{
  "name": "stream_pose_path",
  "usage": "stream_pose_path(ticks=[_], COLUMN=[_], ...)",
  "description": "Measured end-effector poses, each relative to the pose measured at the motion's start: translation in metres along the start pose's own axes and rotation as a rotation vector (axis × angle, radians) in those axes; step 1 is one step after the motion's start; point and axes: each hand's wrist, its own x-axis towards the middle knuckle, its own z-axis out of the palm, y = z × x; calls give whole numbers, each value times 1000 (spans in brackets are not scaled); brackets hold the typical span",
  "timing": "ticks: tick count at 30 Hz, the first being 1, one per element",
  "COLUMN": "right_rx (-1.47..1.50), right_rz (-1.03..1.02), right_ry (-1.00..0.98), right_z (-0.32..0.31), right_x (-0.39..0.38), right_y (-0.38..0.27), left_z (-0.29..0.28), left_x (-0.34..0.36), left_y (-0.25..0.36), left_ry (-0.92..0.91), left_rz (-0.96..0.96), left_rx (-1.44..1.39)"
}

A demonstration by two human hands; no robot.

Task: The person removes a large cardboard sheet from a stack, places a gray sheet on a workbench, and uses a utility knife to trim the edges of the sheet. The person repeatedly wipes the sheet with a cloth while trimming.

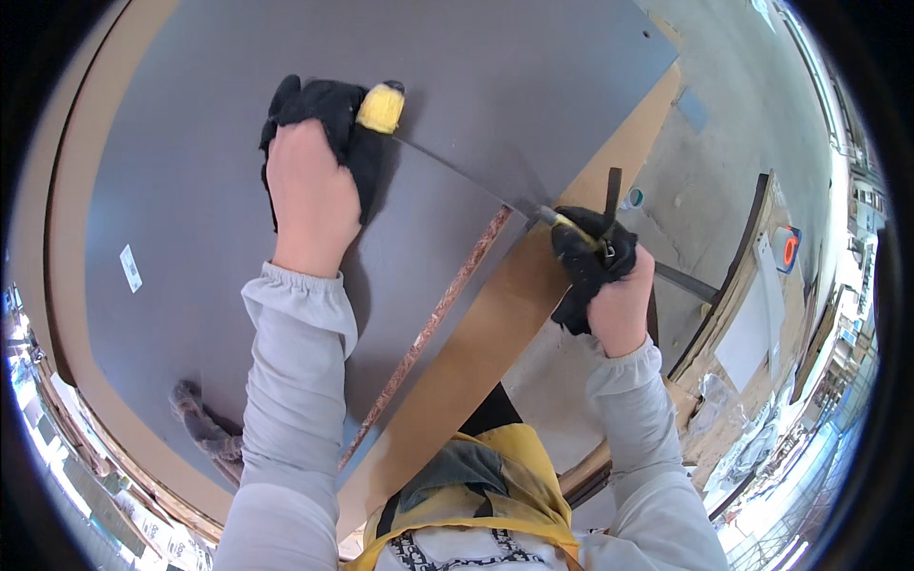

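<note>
A long, thin dark metal strip (455,173), like a narrow blade, spans my two hands above a grey panel (495,76). My left hand (328,143), in a black glove with bare skin at the back, is closed at its far end, where a yellow block-shaped grip (381,108) shows. My right hand (600,257), also black-gloved, closes round the near end by the panel's tan border. Some yellow shows between its fingers, and a dark bar (612,195) sticks up beside it. A narrow brown mottled band (433,319) runs across the panel from below the strip toward me.
A tan border (476,347) edges the panel on my right. A grey fuzzy object (202,419) lies on the panel beside my left forearm, and a small white label (130,268) sits farther left. To the right stands a wooden bench (728,314) with white sheets and an orange-and-blue item (789,249).
</note>
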Motion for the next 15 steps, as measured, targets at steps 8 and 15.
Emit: stream_pose_path(ticks=[8, 15], right_rx=[-106, 153], right_rz=[-32, 14], right_ry=[103, -142], right_z=[-2, 8], right_x=[10, -3], right_y=[-11, -9], left_z=[3, 8], left_x=[-10, -12], left_y=[-5, 0], left_ry=[87, 176], left_rz=[-32, -328], left_rx=[-80, -560])
